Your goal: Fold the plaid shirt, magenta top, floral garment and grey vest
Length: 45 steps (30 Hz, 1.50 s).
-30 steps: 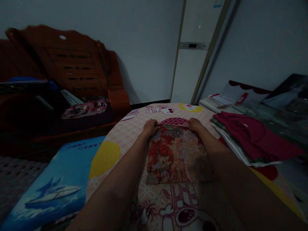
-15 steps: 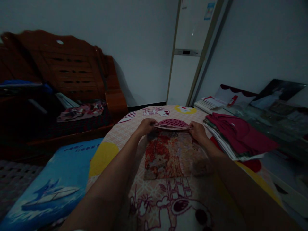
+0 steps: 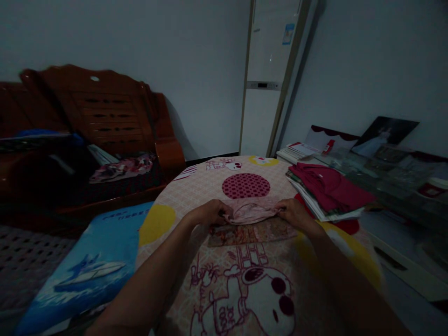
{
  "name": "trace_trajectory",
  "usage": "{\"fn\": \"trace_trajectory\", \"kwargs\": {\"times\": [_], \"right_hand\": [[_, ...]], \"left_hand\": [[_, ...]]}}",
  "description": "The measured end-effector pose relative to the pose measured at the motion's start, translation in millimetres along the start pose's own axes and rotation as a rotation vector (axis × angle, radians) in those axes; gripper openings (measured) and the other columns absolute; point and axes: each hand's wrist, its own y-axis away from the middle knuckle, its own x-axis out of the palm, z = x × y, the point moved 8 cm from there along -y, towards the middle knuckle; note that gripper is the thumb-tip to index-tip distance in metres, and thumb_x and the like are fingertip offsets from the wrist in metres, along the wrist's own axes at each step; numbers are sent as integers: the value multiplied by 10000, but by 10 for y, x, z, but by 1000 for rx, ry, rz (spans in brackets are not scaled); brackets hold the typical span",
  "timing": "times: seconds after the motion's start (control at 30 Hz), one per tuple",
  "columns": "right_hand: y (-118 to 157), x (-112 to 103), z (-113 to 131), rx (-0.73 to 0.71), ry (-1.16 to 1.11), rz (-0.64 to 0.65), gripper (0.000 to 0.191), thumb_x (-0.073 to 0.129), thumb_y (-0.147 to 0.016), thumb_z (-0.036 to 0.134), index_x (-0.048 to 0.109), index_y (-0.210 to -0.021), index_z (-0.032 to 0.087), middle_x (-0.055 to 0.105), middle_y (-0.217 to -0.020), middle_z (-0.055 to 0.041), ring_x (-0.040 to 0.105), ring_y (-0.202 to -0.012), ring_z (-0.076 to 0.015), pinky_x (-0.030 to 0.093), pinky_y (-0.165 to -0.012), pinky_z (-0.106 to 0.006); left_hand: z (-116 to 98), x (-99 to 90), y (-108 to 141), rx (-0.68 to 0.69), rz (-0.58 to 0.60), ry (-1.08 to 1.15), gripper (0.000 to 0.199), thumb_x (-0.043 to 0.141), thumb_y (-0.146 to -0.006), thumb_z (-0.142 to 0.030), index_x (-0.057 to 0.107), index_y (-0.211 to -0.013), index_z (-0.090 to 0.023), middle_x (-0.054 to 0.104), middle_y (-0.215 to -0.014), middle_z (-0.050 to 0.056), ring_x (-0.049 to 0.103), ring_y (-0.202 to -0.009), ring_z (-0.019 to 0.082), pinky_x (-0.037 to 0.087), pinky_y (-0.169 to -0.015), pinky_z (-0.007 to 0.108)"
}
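Observation:
A thin garment (image 3: 252, 235) with a red, brown and beige print lies on the round table, its exact kind unclear. Its far part is turned over toward me, showing a pale pink underside (image 3: 254, 210). My left hand (image 3: 212, 213) pinches the left end of the turned edge. At the right end, my right hand (image 3: 294, 214) grips the same edge between thumb and fingers. The edge sags in a loose curve between both hands. Only a strip of the print shows in front of it.
A cartoon-print tablecloth (image 3: 206, 186) covers the table. Folded crimson clothes (image 3: 329, 189) are stacked at its right edge, beside a glass-topped surface with papers. A wooden bench (image 3: 112, 112) stands at left, near a blue printed cushion (image 3: 94, 266). A tall air conditioner (image 3: 261, 116) stands behind.
Both hands have drawn the garment's far edge toward me and lower, over the printed part. The dotted oval on the tablecloth now shows whole. The view has shifted slightly.

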Motion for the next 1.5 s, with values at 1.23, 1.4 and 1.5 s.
{"fn": "trace_trajectory", "kwargs": {"times": [1.23,1.4,1.5], "right_hand": [[-63,693,303,-305,83,-32,505,400,-966,335,472,-1428,143,495,-1452,-178,458,-1346,-282,357,-1122,-510],[-45,724,265,-293,126,-17,534,394,-986,375,411,-1473,155,447,-1493,-169,412,-1383,-284,335,-1140,-513],[-50,713,272,-280,82,-15,515,413,-982,388,449,-1453,184,454,-1491,-157,424,-1375,-289,338,-1133,-537]], "left_hand": [[-143,565,-500,259,-165,-598,607,391,-975,-444,344,-1498,-140,339,-1553,169,303,-1445,277,200,-1187,452],[-135,487,-469,257,-189,-474,626,413,-965,-458,339,-1503,-148,350,-1553,145,327,-1435,257,227,-1181,416],[-140,281,-396,206,-292,-309,506,375,-981,-430,488,-1411,-191,535,-1431,94,508,-1293,211,365,-1093,337]]}}
